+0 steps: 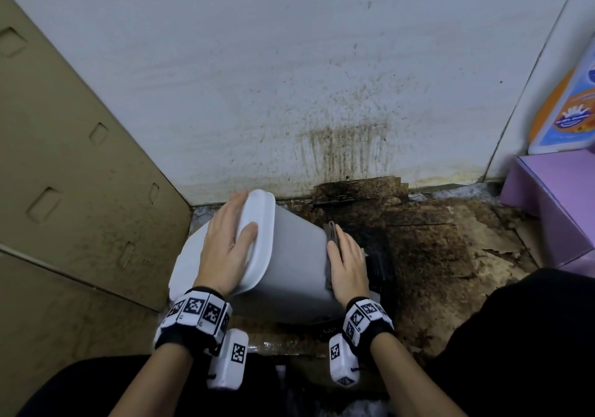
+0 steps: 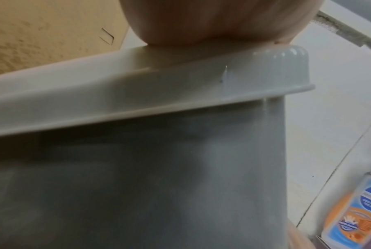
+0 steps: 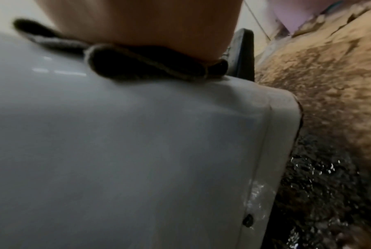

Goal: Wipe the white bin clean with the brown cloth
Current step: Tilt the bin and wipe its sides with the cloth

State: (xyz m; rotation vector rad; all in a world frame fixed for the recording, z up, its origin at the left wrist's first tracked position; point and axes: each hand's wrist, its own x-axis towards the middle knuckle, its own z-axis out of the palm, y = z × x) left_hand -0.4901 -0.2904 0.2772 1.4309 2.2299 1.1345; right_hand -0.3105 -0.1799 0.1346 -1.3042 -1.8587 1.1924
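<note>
The white bin (image 1: 296,255) lies tipped over on the floor, its lid end (image 1: 260,223) toward the left. My left hand (image 1: 228,239) rests flat on the lid with straight fingers; the left wrist view shows the palm (image 2: 212,21) on the rim (image 2: 137,94). At the bin's base end, my right hand (image 1: 347,262) presses the brown cloth (image 1: 332,233) flat against the bin. In the right wrist view the folded cloth (image 3: 150,65) sits squeezed between the palm (image 3: 148,21) and the bin wall (image 3: 116,151). Most of the cloth is hidden under the hand.
A large cardboard box (image 1: 80,175) stands on the left. The wall (image 1: 344,152) behind carries dark streaks, and soiled, wet cardboard (image 1: 434,249) covers the floor to the right. A purple box (image 1: 560,204) and a blue-orange packet (image 1: 566,110) sit at far right. A black part (image 1: 380,265) sticks out at the bin's base.
</note>
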